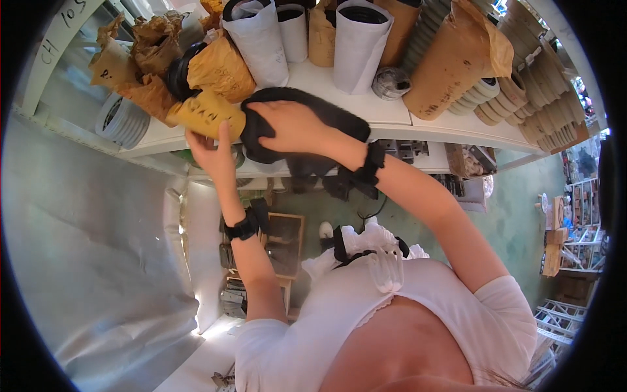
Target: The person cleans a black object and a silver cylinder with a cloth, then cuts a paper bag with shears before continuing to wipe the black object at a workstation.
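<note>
White shelf (382,111): yellow roll (206,112) pinched between left fingers (194,141); right fingers (265,110) clasp black bundle (336,114).

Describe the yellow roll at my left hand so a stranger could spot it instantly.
Find the white shelf crowded with wrapped rolls and go to its front edge, left of centre. There the yellow roll sits at the left hand, beside a black item under the right hand. Its smoother yellow surface separates it from the crumpled brown paper bundles behind.
</note>
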Available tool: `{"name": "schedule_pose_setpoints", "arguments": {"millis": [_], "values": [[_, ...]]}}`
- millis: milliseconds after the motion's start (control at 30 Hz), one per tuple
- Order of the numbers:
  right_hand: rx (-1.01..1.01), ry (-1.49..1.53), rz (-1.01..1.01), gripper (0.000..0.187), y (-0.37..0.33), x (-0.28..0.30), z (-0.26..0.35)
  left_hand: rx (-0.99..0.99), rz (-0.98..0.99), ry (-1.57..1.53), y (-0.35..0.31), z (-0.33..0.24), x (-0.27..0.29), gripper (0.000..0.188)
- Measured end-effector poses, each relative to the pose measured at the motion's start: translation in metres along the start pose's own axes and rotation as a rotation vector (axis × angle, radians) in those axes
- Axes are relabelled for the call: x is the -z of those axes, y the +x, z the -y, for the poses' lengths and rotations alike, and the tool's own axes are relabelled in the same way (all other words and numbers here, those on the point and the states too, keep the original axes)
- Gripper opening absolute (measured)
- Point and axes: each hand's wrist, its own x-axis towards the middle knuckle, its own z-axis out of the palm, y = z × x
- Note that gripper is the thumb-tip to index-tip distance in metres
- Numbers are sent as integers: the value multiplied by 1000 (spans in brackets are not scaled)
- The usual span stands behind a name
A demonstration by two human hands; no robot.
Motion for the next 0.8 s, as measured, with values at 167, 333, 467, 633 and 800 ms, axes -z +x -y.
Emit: {"name": "schedule_pose_setpoints", "arguments": {"millis": [167,333,467,633,800], "values": [[-32,32,42,60,17,-10,1,67,-256,-25,-29,-3,18,51],[-125,68,5,60,10,0,-2,63,-219,145,-69,-20,32,53],[-183,-35,-90,58,-12,9,-3,-14,10,300,-83,-27,44,60],[-183,-123,-194,54,-50,29,-5,-8,11,273,-74,-41,30,64],[-153,-259,-248,48,-87,34,-10,15,106,69,-40,-44,-15,58]]}}
